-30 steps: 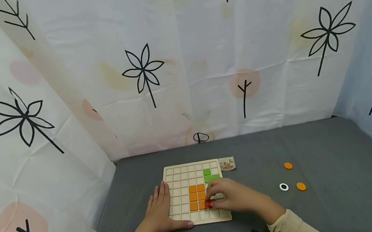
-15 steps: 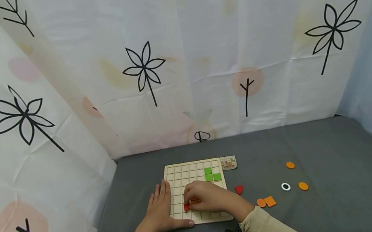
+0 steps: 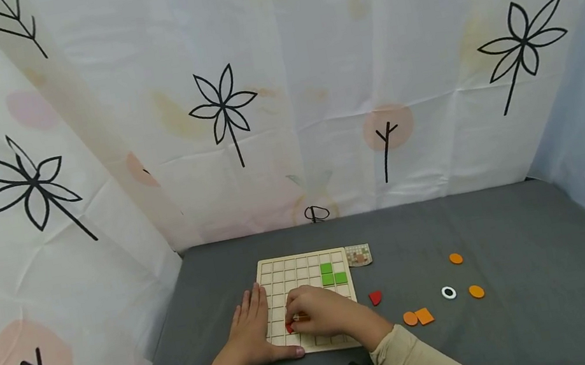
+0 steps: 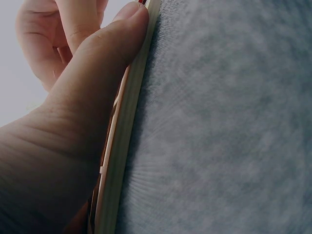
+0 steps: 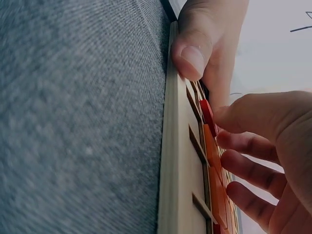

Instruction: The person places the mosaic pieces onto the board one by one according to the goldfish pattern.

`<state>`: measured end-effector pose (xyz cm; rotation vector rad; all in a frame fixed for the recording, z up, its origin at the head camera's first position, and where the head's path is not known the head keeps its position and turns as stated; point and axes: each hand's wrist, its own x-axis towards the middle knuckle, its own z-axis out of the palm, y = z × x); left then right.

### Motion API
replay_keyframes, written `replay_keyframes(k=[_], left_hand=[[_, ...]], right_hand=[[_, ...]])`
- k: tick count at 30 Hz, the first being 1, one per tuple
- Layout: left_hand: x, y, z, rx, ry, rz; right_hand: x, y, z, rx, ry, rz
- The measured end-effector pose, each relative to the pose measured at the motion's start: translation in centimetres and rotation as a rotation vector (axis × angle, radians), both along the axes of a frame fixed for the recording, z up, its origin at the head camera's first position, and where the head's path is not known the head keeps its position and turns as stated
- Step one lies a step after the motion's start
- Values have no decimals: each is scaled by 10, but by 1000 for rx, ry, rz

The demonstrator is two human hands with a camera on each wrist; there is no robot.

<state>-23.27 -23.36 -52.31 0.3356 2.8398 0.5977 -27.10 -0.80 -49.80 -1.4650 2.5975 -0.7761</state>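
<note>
A light wooden grid board (image 3: 278, 268) lies on the grey table. My left hand (image 3: 251, 335) rests along its left side, fingers straight, with the thumb (image 4: 131, 27) at the front edge. Over the lower middle of the board, my right hand (image 3: 322, 311) pinches a small red piece (image 5: 206, 112) with the thumb against it. Orange square tiles (image 5: 212, 150) sit in the cells beside the red piece, largely hidden under the right hand in the head view. Green square tiles (image 3: 328, 279) fill 3 cells at the upper right of the board.
A small patterned card (image 3: 359, 255) touches the board's upper right corner. On the table to the right lie a red piece (image 3: 376, 298), an orange round piece (image 3: 410, 318), an orange square (image 3: 424, 316), a white ring-like disc (image 3: 448, 292) and two orange discs (image 3: 477, 292). Printed cloth (image 3: 281, 81) encloses the table.
My right hand has moved left across the board with a red piece, from the right side of the orange tiles to their left. My left hand has stayed in place.
</note>
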Motion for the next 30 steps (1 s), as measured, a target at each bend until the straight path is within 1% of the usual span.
replay_keyframes(k=[9, 17, 20, 23, 30], left_hand=[[4, 0, 5, 21, -6, -11], [3, 1, 4, 15, 0, -12], [3, 1, 3, 6, -3, -11], [2, 0, 2, 20, 0, -10], [0, 0, 0, 3, -3, -4]], right_hand=[[3, -8, -1, 15, 20, -51], [6, -12, 2, 56, 40, -116], [6, -12, 1, 58, 47, -112], [6, -11, 1, 53, 45, -98], [5, -8, 2, 66, 51, -72]])
